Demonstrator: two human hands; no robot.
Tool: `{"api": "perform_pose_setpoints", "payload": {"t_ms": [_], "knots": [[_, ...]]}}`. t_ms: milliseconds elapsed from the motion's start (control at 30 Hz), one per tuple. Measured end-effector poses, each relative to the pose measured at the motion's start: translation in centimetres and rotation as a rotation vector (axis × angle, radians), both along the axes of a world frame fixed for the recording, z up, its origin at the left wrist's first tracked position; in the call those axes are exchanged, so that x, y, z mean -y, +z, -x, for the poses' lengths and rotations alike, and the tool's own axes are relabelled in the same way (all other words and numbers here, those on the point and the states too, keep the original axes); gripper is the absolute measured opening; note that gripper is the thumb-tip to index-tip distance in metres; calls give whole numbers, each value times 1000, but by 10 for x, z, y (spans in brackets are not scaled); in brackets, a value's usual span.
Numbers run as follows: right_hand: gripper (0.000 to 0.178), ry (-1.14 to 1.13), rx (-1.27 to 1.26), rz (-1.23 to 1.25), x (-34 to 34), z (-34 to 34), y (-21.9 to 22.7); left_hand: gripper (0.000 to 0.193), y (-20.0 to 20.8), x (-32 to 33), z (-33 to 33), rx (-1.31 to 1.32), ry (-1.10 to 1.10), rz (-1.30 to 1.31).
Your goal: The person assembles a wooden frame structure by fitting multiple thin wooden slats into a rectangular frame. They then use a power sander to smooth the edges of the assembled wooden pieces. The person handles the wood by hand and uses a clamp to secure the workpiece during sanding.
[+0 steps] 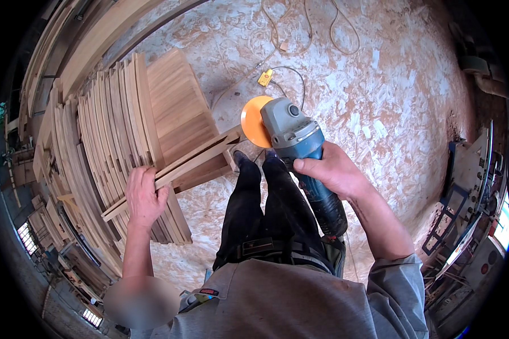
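Observation:
My right hand [335, 171] is wrapped round the blue body of an angle grinder [300, 138], whose grey head points away from me. An orange disc [257, 121] sits on the grinder's left side, close to the far end of a narrow wooden strip [195, 163]; whether they touch I cannot tell. My left hand [145, 195] grips that strip near its other end, thumb on the near side and fingers over the top. Beneath the strip lie a row of curved wooden slats [116, 116] and a wide wooden panel [178, 96].
More long boards [96, 39] are stacked at the far left. A yellow plug connector [264, 78] and loose cords [308, 48] lie on the stained floor [379, 85] ahead. Workshop machinery [464, 192] stands along the right side. My feet are just beyond the strip's end.

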State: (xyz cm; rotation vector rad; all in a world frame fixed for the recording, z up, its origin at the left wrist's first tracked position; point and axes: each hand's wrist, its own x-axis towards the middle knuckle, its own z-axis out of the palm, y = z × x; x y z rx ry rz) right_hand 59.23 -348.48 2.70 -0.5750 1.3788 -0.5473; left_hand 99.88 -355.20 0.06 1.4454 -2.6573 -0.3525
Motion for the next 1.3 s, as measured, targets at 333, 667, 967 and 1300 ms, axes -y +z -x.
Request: {"api": "perform_pose_setpoints", "payload": {"t_ms": [333,667,967,1300], "knots": [[47,12,-20,-5,4,-6,-3,42,0,0,-2,-16,-9,10],[45,7,21,-22,6,0,4,41,1,0,5,-25,-3,7],[44,-99,1,45,-5,-6,4,43,5,-9,-7,27,77,-42],[62,-212,-40,2,-50,18,0,41,10,-46,-58,-50,233,93]]}}
